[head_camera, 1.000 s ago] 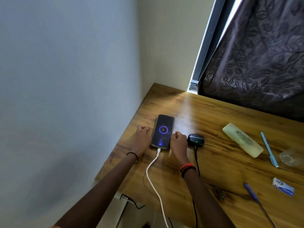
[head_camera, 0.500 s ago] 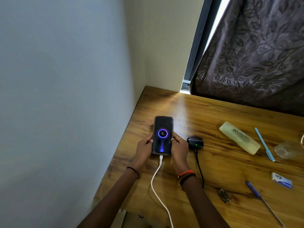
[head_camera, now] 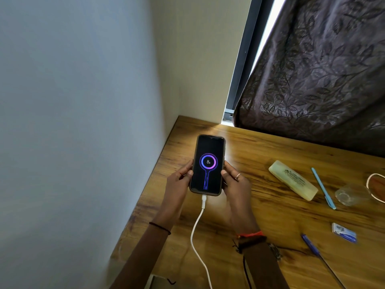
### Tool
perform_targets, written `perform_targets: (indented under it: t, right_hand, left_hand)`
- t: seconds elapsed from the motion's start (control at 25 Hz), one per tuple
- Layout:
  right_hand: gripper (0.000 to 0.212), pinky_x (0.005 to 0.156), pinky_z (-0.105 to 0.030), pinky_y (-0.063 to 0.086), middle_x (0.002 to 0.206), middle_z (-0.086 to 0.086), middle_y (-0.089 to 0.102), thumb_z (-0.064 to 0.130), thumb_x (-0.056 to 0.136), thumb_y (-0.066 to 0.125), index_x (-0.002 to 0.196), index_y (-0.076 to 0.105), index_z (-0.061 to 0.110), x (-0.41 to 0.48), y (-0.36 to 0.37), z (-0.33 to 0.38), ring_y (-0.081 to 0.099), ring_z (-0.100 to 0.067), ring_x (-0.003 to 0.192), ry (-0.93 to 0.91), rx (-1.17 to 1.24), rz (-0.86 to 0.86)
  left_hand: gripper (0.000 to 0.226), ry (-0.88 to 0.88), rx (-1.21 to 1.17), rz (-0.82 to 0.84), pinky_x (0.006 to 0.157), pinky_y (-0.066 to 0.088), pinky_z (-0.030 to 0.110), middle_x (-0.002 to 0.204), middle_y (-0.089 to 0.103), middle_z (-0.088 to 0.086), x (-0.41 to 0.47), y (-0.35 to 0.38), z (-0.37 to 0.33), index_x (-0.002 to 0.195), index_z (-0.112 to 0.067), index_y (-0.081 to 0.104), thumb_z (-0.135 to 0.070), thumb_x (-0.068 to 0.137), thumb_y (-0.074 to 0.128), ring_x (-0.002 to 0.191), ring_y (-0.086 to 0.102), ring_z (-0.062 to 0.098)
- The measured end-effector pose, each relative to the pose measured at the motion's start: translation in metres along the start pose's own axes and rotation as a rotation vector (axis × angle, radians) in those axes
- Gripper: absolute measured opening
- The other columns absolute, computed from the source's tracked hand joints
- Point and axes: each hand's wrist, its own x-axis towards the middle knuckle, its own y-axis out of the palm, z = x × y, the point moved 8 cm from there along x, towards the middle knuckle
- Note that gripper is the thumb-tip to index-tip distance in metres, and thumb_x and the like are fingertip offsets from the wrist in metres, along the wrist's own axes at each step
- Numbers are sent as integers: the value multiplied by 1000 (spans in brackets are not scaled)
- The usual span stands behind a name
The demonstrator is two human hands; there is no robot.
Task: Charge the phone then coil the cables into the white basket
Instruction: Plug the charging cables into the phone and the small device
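A black phone point(head_camera: 208, 164) is lifted above the wooden desk point(head_camera: 260, 217), its screen lit with a purple charging ring and "8%". My left hand point(head_camera: 177, 184) grips its left edge and my right hand point(head_camera: 236, 184) grips its right edge. A white charging cable point(head_camera: 196, 232) is plugged into the phone's bottom end and runs down over the desk's near edge. A thin black cable point(head_camera: 246, 272) shows beside my right forearm. The white basket is not in view.
On the desk to the right lie a pale yellow case point(head_camera: 292, 182), a light blue pen point(head_camera: 323, 187), a clear glass point(head_camera: 346, 195), a small blue-white box point(head_camera: 343, 235) and a dark blue pen point(head_camera: 312, 246). A dark curtain point(head_camera: 312, 76) hangs behind; a wall point(head_camera: 73, 122) stands at left.
The phone lay flat on the desk with my hands beside it; both hands have taken its edges and raised it toward me. The small black charging case by my right hand is no longer visible.
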Motion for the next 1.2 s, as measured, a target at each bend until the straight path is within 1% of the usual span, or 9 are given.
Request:
perform_targets:
  t: [0.08,0.2,0.28,0.48,0.6,0.72,0.96,1.08,1.2]
  right_hand:
    - [34,90,-41,55,124,-1,62,10,93,53,124,58,21,-6,-2,12,60,-18,112,-17,31,2]
    - [30,90,-41,54,120,2,65,10,92,54,115,63,27,-16,-4,30,62,-17,109,-37,99,26]
    - [30,90,-40,55,120,1,66,9,92,55,113,64,28,-21,-4,40,63,-16,109,-50,136,46]
    - [31,86,-36,56,121,-3,66,5,91,54,114,65,23,-29,-3,59,65,-16,106,-101,204,86]
    - [32,81,-28,56,121,-3,65,5,91,54,117,63,21,-34,-4,69,64,-14,106,-130,226,95]
    - [33,83,-30,56,121,-3,65,5,90,54,119,62,19,-38,-6,79,63,-14,109,-166,220,92]
    - [33,87,-37,56,119,-3,67,4,90,54,119,62,18,-42,-7,89,65,-13,105,-181,222,86]
    - [33,85,-34,57,118,-2,67,4,90,55,120,62,18,-41,-9,85,65,-13,106,-177,199,90]
    - [34,82,-31,58,119,-3,66,5,91,54,123,60,16,-38,-10,78,64,-13,106,-163,180,94]
  left_hand:
    - [36,32,-20,10,92,52,33,132,57,-1,-3,2,-10,129,-23,54,-9,96,46,121,53,16]
    - [37,99,-37,36,87,54,27,127,59,-6,-10,4,-28,127,-26,55,-10,96,46,121,54,13]
    - [37,134,-40,47,87,54,29,126,60,-7,-13,5,-37,127,-28,54,-10,96,46,121,54,14]
    - [39,182,-25,77,88,55,33,130,59,-2,-22,8,-56,131,-27,51,-11,96,45,123,52,16]
    - [39,205,-46,81,80,57,23,129,59,-2,-27,9,-67,131,-25,51,-10,96,45,124,52,18]
    - [39,223,-59,83,74,57,18,129,59,-1,-31,12,-77,132,-23,51,-9,96,44,124,51,17]
    - [39,257,-15,77,75,56,17,131,57,1,-37,14,-88,133,-22,49,-10,96,44,122,51,14]
    - [39,253,8,69,77,55,17,130,57,2,-38,13,-85,134,-19,48,-10,96,45,122,51,14]
    - [39,244,16,76,74,55,15,126,59,1,-36,13,-77,134,-17,49,-9,96,45,121,52,14]
